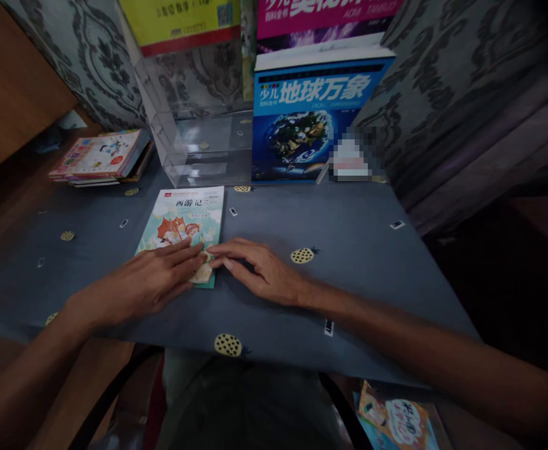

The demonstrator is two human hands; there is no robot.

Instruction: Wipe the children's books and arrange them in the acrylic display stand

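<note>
A thin paperback book [180, 215] with a teal and white illustrated cover lies flat on the table, face up. Across its lower half rests my left hand [168, 269], palm down with the fingers stretched out. My right hand [259, 269] touches the table just right of the book, its fingertips at the book's lower right edge. The right fingers are extended, thumb apart from them, and nothing shows in their grasp. Part of the cover's bottom is hidden under the left hand.
Behind the book stands a clear acrylic rack [199, 150], with a blue book [297, 125] upright in its right side. A stack of books [105, 156] lies at the back left. Below the table's right front edge is another book [396, 415]. A patterned cloth [349, 250] covers the table.
</note>
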